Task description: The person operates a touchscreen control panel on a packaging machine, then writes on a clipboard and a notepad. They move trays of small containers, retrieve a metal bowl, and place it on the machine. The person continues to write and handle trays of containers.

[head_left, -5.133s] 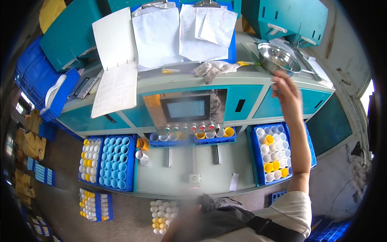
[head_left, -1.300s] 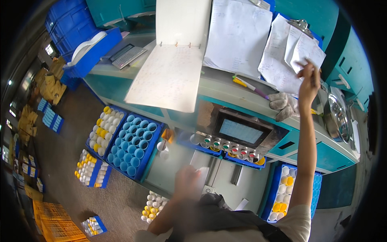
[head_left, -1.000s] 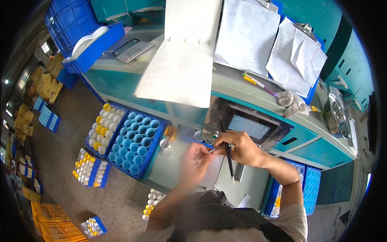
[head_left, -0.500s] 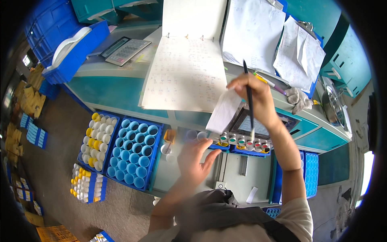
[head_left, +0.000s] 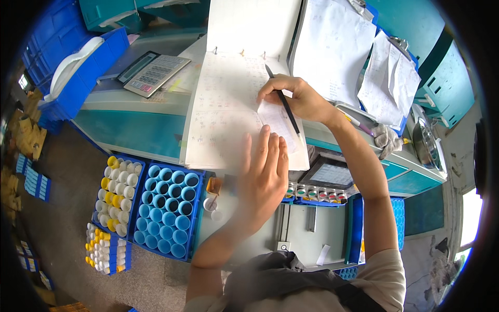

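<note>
An open notebook point(head_left: 217, 106) with handwritten columns lies on the console, its upper page folded back. Over its right side is my right hand point(head_left: 301, 100), closed around a slim black pen point(head_left: 287, 112). The same hand pinches the top of a small written paper slip point(head_left: 275, 124), which rests against the notebook page. My left hand point(head_left: 264, 179) is stretched out flat, fingers spread, at the lower edge of the notebook and the slip. Its fingertips reach onto the page beside the slip; whether they press on it I cannot tell.
A calculator point(head_left: 157, 74) lies left of the notebook, clipboard papers point(head_left: 327, 52) to the right. Below sit a control panel screen point(head_left: 330, 173) and a row of buttons point(head_left: 317, 193). Blue crates hold light-blue cups point(head_left: 169, 218) and white and yellow pieces point(head_left: 120, 189).
My right hand has carried the pen and slip up and left, from above the screen onto the notebook. My left hand has risen from near the buttons to the notebook's lower edge.
</note>
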{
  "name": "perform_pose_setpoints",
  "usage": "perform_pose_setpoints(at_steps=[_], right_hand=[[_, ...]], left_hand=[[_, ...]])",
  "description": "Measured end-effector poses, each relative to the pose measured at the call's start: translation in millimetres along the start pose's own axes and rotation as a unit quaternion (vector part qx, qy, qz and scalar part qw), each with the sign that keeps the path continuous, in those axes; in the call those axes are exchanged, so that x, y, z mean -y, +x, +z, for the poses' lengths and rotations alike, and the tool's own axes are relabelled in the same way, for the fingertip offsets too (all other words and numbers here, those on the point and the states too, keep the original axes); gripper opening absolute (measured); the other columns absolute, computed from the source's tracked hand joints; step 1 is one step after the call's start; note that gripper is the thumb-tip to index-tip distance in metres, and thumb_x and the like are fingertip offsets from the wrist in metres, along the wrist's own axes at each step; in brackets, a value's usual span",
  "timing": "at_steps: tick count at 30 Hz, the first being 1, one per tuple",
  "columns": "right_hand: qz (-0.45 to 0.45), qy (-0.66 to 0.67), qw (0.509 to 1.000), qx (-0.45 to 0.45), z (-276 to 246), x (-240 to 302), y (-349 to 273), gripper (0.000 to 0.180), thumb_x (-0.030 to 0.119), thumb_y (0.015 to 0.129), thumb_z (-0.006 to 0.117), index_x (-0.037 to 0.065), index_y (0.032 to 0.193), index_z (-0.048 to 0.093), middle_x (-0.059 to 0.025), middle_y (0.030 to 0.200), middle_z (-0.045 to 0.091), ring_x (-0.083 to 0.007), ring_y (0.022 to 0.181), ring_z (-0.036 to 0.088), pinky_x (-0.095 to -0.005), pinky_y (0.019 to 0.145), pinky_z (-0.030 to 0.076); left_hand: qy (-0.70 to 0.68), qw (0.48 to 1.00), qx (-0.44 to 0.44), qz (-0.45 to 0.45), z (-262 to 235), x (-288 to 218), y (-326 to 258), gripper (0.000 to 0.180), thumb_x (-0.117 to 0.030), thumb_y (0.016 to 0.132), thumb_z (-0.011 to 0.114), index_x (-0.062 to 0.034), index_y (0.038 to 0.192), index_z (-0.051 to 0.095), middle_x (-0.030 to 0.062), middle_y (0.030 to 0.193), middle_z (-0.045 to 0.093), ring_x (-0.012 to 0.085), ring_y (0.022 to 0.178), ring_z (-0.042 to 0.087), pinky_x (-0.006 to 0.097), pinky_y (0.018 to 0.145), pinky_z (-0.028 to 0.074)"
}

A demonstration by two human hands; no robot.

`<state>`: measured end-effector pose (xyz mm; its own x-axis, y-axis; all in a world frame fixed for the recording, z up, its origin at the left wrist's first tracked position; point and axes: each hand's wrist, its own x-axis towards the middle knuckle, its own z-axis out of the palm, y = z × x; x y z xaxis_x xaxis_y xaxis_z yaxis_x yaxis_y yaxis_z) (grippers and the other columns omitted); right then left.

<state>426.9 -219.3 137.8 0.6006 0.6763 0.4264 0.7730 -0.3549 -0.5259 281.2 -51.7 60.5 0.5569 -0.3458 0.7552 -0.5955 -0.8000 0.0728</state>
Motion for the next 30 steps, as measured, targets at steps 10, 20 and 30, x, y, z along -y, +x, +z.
perform_pose_setpoints(at_steps=[10,20,30], right_hand=[[0.030,-0.077,0.984,-0.156,-2,15,-46,0.034,0.032,0.099,0.069,0.002,0.114,0.070,-0.0122,0.112,0.072,-0.0249,0.107,0.069,-0.0390,0.096,0.052],[-0.045,-0.225,0.950,-0.214,-17,41,-35,0.041,0.033,0.088,0.080,0.005,0.115,0.069,-0.0148,0.113,0.072,-0.0323,0.093,0.070,-0.0436,0.084,0.055],[0.019,-0.467,0.838,-0.281,-149,-38,175,0.057,0.032,0.101,0.064,-0.001,0.142,0.044,-0.0294,0.134,0.058,-0.0464,0.123,0.057,-0.0524,0.101,0.049]], left_hand=[[-0.107,0.984,-0.073,0.125,-10,6,-28,0.018,-0.010,0.085,0.076,-0.0078,0.103,0.075,0.0069,0.114,0.071,0.0263,0.115,0.066,0.063,0.111,0.038],[-0.054,0.991,-0.119,-0.008,-42,45,-103,0.008,-0.007,0.086,0.075,-0.0116,0.092,0.075,0.0118,0.125,0.067,0.0380,0.123,0.056,0.049,0.101,0.047],[0.078,0.995,-0.019,0.053,14,47,-62,0.014,-0.009,0.088,0.072,-0.0204,0.082,0.067,0.0037,0.142,0.064,0.0296,0.144,0.048,0.067,0.123,0.015]])
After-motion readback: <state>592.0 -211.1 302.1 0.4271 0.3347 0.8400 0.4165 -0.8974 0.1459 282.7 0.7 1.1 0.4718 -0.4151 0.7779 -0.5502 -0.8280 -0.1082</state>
